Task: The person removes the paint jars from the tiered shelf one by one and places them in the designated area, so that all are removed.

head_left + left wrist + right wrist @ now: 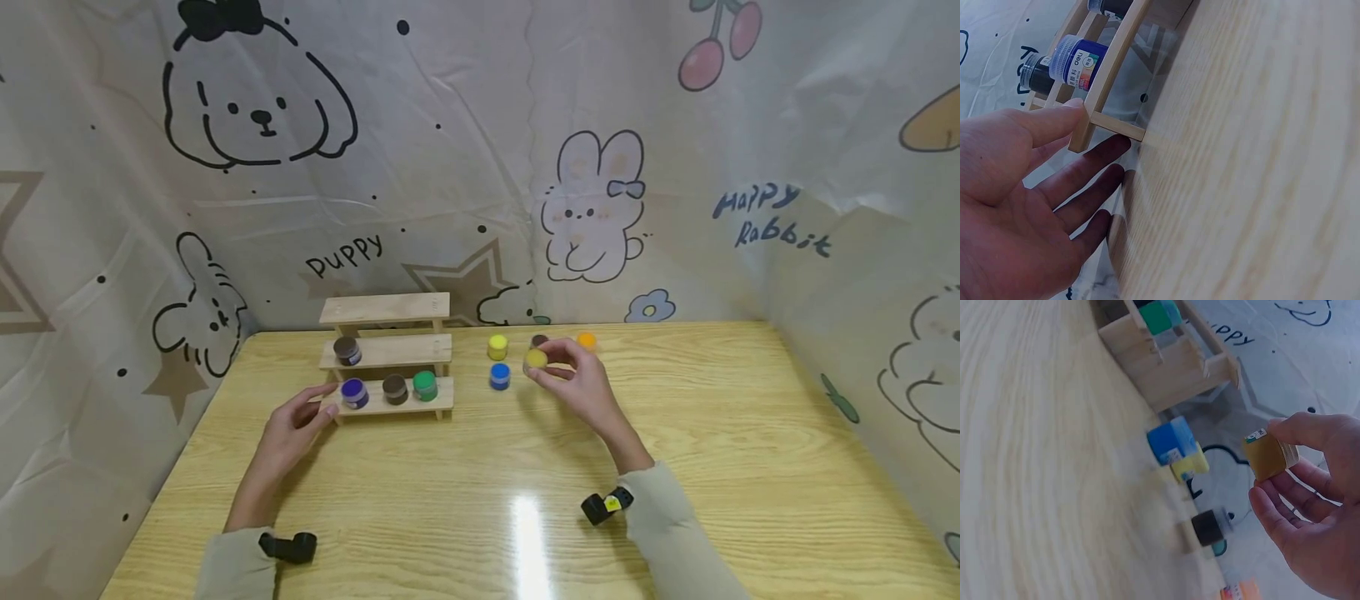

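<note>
Between thumb and fingers, my right hand holds an ochre-yellow paint jar, raised above the table. My left hand grips the left end of the lowest step of a three-step wooden display stand, its thumb at the front edge. On that step stand a purple-blue paint jar, a brown paint jar and a green paint jar. A dark paint jar occupies the left of the middle step. The left wrist view shows the purple-blue jar's printed label close to my thumb.
Right of the stand, a yellow jar, a blue jar, a dark jar and an orange jar stand on the wooden table. My right hand partly covers the dark one in the head view. Printed cloth hangs behind.
</note>
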The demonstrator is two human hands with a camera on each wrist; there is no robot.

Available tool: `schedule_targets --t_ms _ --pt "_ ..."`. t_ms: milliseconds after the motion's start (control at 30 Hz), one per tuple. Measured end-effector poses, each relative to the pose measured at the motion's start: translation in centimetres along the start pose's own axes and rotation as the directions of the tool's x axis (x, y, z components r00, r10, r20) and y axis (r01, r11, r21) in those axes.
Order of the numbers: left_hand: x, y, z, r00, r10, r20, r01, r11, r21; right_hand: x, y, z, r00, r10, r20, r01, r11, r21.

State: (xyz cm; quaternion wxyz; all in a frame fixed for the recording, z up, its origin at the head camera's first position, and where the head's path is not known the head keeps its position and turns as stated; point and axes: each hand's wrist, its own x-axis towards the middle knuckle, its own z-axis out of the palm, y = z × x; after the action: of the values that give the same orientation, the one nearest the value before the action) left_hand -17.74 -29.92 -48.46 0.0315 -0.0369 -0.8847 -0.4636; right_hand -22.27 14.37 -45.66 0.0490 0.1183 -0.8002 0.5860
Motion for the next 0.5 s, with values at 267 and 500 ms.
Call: schedule_targets --t_ms 267,500 --pt "-0.1 0.0 -0.1 1.000 -0.005 -0.002 0.005 1.000 0.005 0.1 1.9 -0.3 0.999 0.035 -0.023 -0.036 0.999 -0.040" --pt "0.0 0.0 0.0 1.000 -0.012 0.004 0.012 1.000 0.016 0.2 3.3 -0.4 0.997 0.066 -0.026 -0.067 0.997 -0.045"
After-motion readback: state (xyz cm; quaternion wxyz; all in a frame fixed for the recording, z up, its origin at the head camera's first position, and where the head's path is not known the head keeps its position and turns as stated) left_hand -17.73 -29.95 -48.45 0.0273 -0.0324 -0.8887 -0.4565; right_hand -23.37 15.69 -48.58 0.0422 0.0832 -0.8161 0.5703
